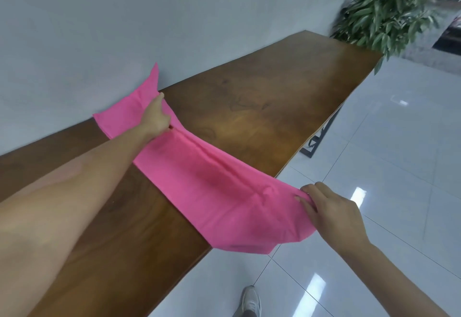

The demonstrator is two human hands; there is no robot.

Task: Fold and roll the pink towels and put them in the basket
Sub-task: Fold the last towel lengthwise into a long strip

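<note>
Step in hand: folding stage, judged; pink towel (214, 187) stretched lengthwise across the wooden table (262, 97), a long crease along its middle.
Left hand (156, 114): far end, fingers curled and gripping the cloth near the wall (99, 30), one corner standing up against it.
Right hand (329, 212): near end, fingertips pinching the edge just past the table's front lip; that end hanging off over the tiled floor (386, 167).
Towel relative to hands: taut between the two, mostly flat on the tabletop.
Next move, judged: both ends kept level, one brought over to the other, edges matched before rolling.
Basket: not in view.
Surroundings: potted plant (384, 10) beyond the table's far end; shoe (250, 300) below.
</note>
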